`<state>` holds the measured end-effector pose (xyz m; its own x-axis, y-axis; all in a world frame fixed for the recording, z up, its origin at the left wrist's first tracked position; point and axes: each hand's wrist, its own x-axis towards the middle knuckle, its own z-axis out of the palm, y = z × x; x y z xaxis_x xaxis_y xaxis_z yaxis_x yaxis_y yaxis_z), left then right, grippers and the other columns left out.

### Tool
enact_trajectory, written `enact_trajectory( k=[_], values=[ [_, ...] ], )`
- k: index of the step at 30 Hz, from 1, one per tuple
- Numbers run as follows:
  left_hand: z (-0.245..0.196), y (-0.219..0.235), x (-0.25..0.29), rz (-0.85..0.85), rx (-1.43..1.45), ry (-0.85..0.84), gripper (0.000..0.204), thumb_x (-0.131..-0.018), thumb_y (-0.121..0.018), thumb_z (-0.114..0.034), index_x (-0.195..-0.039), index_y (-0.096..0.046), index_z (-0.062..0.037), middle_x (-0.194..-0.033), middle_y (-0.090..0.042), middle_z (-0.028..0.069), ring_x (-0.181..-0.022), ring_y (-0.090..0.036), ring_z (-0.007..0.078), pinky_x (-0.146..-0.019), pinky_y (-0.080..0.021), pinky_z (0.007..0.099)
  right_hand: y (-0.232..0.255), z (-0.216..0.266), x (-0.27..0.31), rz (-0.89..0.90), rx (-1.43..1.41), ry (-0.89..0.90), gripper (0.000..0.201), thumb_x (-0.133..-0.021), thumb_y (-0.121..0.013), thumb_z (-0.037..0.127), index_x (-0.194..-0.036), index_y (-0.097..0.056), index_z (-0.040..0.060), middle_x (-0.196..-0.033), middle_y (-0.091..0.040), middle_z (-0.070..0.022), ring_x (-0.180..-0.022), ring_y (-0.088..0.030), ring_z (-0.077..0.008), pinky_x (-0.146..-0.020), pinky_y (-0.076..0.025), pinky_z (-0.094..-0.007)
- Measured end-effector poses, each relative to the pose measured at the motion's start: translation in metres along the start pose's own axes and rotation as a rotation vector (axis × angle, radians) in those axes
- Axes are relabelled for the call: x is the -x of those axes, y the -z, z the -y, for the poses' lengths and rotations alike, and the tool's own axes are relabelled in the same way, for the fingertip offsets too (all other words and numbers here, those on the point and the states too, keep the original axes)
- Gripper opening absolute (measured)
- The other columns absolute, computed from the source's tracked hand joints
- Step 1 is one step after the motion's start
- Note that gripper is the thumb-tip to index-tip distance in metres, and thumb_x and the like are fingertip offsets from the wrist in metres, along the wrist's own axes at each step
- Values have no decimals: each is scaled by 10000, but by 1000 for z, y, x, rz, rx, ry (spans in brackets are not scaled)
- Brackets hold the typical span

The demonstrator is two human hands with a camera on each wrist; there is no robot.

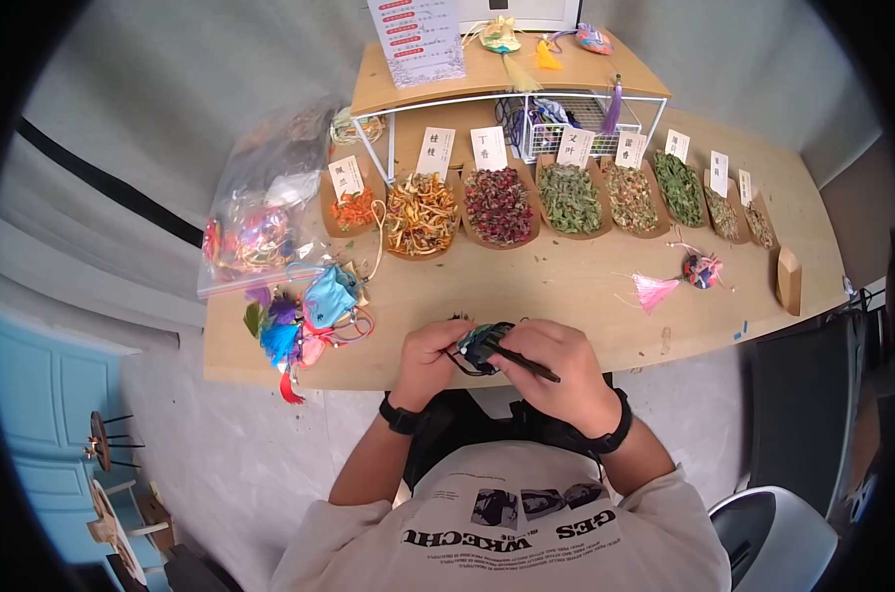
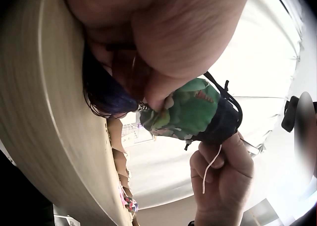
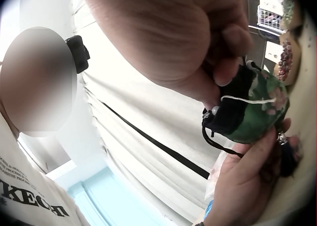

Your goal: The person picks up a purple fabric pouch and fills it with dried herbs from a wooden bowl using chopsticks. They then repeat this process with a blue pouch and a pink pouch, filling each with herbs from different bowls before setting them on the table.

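Observation:
A small drawstring pouch (image 2: 190,109), green with a flower pattern and a black top, is held between both hands just over the table's near edge. My left hand (image 1: 429,357) grips its lower end, close to the metal cap of a dark blue tassel (image 2: 106,87). At the black top, the thumb and curled fingers of my right hand (image 1: 556,367) pinch the cloth near a pearl-like bead (image 3: 215,110). A slim dark stick-like tool (image 1: 531,364) lies along the right fingers. White thread (image 3: 242,100) trails over the pouch, and black cord (image 3: 218,147) loops from its mouth.
Paper trays of dried herbs, including red petals (image 1: 501,207), line the table's back with labels. At left lie a clear plastic bag (image 1: 260,227) and a blue pouch (image 1: 331,296) among tassels. A pink-tasselled sachet (image 1: 702,270) lies right. Behind stands a raised wooden shelf (image 1: 418,84).

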<state>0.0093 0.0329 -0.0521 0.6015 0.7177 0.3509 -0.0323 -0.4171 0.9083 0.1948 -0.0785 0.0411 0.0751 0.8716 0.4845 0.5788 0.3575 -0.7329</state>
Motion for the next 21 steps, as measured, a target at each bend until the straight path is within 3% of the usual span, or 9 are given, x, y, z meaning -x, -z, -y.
enact_trajectory(
  k=[3, 5, 12, 15, 18, 21],
  values=[
    [2, -1, 0, -10, 17, -18, 322, -822, -620, 141, -1086, -742, 2, -937, -739, 106, -787, -653, 172, -709, -500, 270, 0, 0, 2, -1, -1, 5, 176, -804, -794, 18, -906, -651, 20, -827, -649, -137, -715, -646, -358, -613, -519, -418],
    [0, 1, 0, 20, 25, 26, 321, -827, -618, 144, -1087, -742, 0, -923, -731, 94, -768, -628, 147, -695, -483, 254, 2, 2, 2, -3, 13, 22, 182, -788, -814, -3, -903, -673, 2, -813, -661, -137, -677, -647, -319, -587, -513, -372],
    [6, 0, 3, -3, 82, 54, 353, -829, -603, 149, -1110, -747, -9, -923, -722, 76, -751, -604, 129, -683, -465, 238, 14, 14, 4, -40, 46, 63, 166, -784, -820, 1, -890, -692, -1, -826, -682, -140, -653, -664, -295, -585, -528, -347],
    [2, 1, 2, 16, 98, 90, 370, -828, -594, 154, -1119, -749, -15, -942, -734, 86, -799, -649, 149, -713, -492, 254, 21, 21, 7, -46, 38, 79, 188, -792, -805, -7, -934, -683, -3, -867, -680, -139, -709, -676, -332, -615, -542, -379],
    [-4, 1, 0, -9, 28, 45, 374, -831, -587, 160, -1118, -749, -15, -956, -743, 98, -858, -690, 183, -768, -522, 279, 28, 31, 7, -53, 24, 87, 190, -775, -819, -13, -919, -695, -16, -859, -696, -145, -695, -695, -309, -605, -548, -362],
    [-2, 3, 0, -3, 26, 88, 284, -848, -665, 72, -1112, -741, 4, -1001, -758, 122, -949, -724, 215, -869, -539, 308, 36, 42, 6, -73, -3, 86, 184, -766, -836, -5, -893, -703, -22, -849, -711, -147, -674, -704, -276, -599, -553, -349]
  ],
)
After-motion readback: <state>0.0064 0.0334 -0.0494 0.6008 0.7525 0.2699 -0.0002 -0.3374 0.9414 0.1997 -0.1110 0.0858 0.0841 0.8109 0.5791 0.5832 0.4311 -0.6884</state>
